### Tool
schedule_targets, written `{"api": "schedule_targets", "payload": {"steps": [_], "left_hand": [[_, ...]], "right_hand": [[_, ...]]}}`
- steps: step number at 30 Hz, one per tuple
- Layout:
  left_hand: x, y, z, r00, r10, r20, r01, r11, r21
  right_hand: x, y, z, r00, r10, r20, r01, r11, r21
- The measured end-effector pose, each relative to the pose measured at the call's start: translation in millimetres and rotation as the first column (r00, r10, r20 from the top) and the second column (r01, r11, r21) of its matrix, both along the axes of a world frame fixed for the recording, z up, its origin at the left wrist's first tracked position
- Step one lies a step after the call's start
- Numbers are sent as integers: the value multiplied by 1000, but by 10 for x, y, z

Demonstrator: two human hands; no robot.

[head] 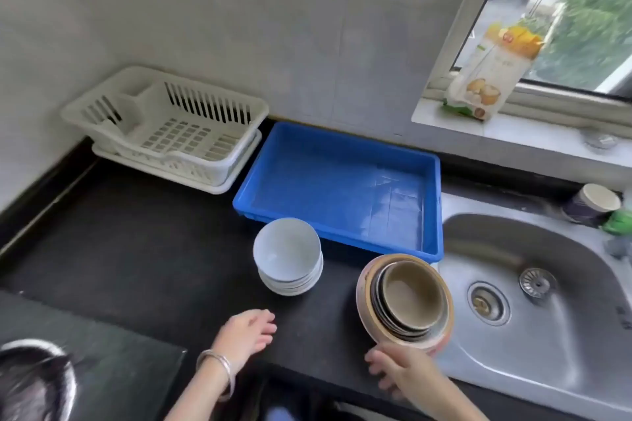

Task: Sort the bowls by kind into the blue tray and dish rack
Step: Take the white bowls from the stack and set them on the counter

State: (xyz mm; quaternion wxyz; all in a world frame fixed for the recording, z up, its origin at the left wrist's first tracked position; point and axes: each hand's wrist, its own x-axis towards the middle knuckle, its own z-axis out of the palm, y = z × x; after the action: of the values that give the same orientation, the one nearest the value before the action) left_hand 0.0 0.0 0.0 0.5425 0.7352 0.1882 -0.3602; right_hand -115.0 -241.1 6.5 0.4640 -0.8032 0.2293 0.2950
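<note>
The blue tray point(325, 181) sits at the back of the black desk point(136, 249), and its whole blue floor shows. Just left of it is the white dish rack point(164, 133), with its holes and slats all in plain sight.

A stack of white bowls point(287, 256) stands upright on the desk, right by the tray's front edge. A stack of brown bowls point(405, 301), small ones inside a big one, is tipped up toward the camera. It is by the tray's front right corner, next to the sink point(564, 335).

The right hand point(400, 369) grasps the big bottom bowl from below, with its fingers curled on the near side. The left hand point(246, 335) is released, fingers loose, low over the desk. It is in front of the white bowls and apart from them. A silver bangle point(219, 369) is on its wrist.

A wide stretch of dark desk lies left of the white bowls, in front of the rack.
</note>
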Motion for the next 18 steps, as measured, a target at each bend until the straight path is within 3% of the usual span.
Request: {"api": "schedule_targets", "payload": {"steps": [3, 6, 12, 18], "left_hand": [[242, 35, 46, 952, 148, 267, -150, 989, -12], [440, -26, 137, 906, 174, 385, -189, 982, 1], [608, -132, 98, 916, 122, 382, -164, 983, 82], [615, -121, 2, 918, 201, 341, -222, 975, 24]], "right_hand": [[469, 42, 141, 977, -10, 212, 25, 998, -65], [1006, 184, 297, 939, 3, 345, 48, 989, -139], [1610, 467, 314, 929, 58, 364, 86, 925, -369], [1727, 610, 286, 926, 142, 349, 60, 859, -508]]}}
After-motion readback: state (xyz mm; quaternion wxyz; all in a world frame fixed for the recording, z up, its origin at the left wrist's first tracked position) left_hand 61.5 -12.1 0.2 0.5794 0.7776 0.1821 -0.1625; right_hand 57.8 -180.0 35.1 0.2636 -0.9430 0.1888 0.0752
